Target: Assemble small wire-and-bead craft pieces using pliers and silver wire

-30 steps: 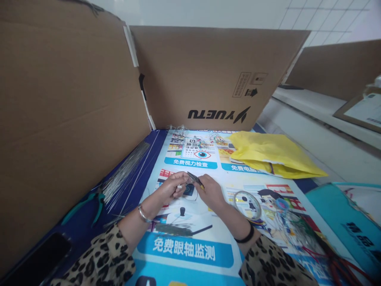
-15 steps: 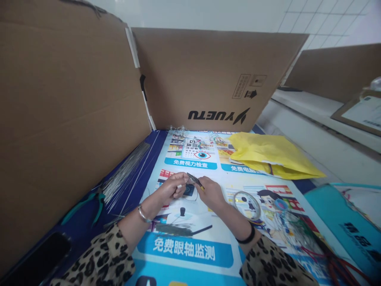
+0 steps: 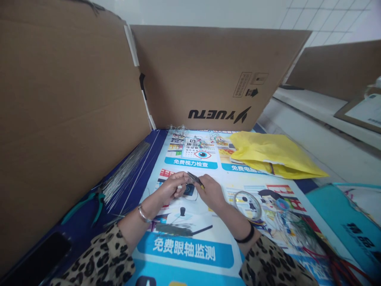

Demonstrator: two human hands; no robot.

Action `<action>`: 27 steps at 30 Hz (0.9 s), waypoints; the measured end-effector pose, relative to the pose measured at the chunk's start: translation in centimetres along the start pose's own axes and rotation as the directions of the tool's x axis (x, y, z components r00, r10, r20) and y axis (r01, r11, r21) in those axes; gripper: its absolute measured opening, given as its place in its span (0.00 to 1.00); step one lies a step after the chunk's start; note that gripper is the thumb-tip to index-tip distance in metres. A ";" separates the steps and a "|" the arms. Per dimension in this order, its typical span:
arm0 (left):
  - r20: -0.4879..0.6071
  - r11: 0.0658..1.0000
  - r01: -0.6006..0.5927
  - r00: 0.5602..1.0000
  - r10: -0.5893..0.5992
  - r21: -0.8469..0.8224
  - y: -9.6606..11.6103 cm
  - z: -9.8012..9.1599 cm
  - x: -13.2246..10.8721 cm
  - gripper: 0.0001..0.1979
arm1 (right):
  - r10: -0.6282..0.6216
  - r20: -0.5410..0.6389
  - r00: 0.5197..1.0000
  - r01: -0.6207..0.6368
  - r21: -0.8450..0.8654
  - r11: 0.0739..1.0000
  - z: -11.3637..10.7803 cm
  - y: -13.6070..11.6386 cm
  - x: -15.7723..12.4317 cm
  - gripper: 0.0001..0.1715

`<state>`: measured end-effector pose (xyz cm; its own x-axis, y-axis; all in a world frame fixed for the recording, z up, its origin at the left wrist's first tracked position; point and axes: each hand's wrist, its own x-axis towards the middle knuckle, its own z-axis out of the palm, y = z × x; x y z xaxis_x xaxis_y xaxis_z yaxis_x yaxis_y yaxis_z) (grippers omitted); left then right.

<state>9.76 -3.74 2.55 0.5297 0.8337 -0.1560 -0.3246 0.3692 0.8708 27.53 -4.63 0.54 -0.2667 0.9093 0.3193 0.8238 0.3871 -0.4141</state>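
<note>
My right hand (image 3: 210, 192) is closed around a pair of small pliers (image 3: 194, 178) with dark jaws and a bit of yellow at the grip. The jaws point left, towards the fingertips of my left hand (image 3: 174, 187). Those fingers are pinched together by the jaws, on something too small to make out. Below the hands, a bundle of short grey wire pieces (image 3: 174, 229) lies on the printed sheet (image 3: 184, 270), with a thin dark strip (image 3: 203, 230) at its right.
Teal-handled pliers (image 3: 99, 198) and long thin wires (image 3: 126, 172) lie on the left. A clear ring (image 3: 247, 205), a yellow bag (image 3: 274, 153), a teal pouch (image 3: 342, 222) and tangled wires (image 3: 300, 232) are at right. Cardboard panels (image 3: 208, 75) stand behind and left.
The hands and pliers stay in nearly the same place, with only a slight shift at the plier jaws. The camera view has moved very slightly.
</note>
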 end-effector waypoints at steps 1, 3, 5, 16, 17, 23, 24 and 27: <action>-0.001 1.000 0.001 1.000 -0.001 -0.001 0.0 0.0 0.0 0.08 | 0.003 0.000 1.000 -0.003 0.002 1.000 0.0 0.0 0.0 0.12; 0.001 1.000 0.001 1.000 -0.001 0.000 0.0 0.0 0.0 0.08 | 0.005 -0.002 1.000 -0.005 0.003 1.000 0.1 0.1 0.0 0.12; 0.008 1.000 -0.006 1.000 0.006 0.005 0.0 0.0 0.0 0.07 | 0.002 -0.007 1.000 -0.002 0.008 1.000 0.2 0.2 0.0 0.12; 0.005 0.999 -0.009 1.000 0.009 0.035 0.0 0.0 -0.1 0.08 | 0.029 0.037 0.999 -0.026 -0.066 0.997 0.0 0.0 0.1 0.11; -0.001 0.999 -0.007 1.000 0.007 0.035 0.0 0.0 -0.1 0.08 | 0.031 0.038 0.999 -0.028 -0.073 0.997 -0.1 -0.1 0.1 0.11; -0.005 0.999 -0.020 1.000 0.020 0.048 -0.2 -0.1 0.0 0.09 | 0.036 0.031 0.999 -0.034 -0.072 0.997 0.0 -0.2 0.1 0.11; -0.006 0.998 -0.026 1.000 0.026 0.050 -0.1 -0.1 0.0 0.09 | 0.036 0.027 0.999 -0.035 -0.066 0.997 0.0 -0.1 0.1 0.11; -0.003 0.998 -0.032 0.999 0.032 0.051 0.0 0.1 0.0 0.09 | 0.031 0.013 0.999 -0.030 -0.047 0.998 0.1 -0.1 0.0 0.11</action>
<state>9.79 -3.81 2.57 0.5167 0.8464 -0.1291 -0.3007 0.3206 0.8982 27.41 -4.62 0.55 -0.2475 0.9228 0.2951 0.8540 0.3517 -0.3835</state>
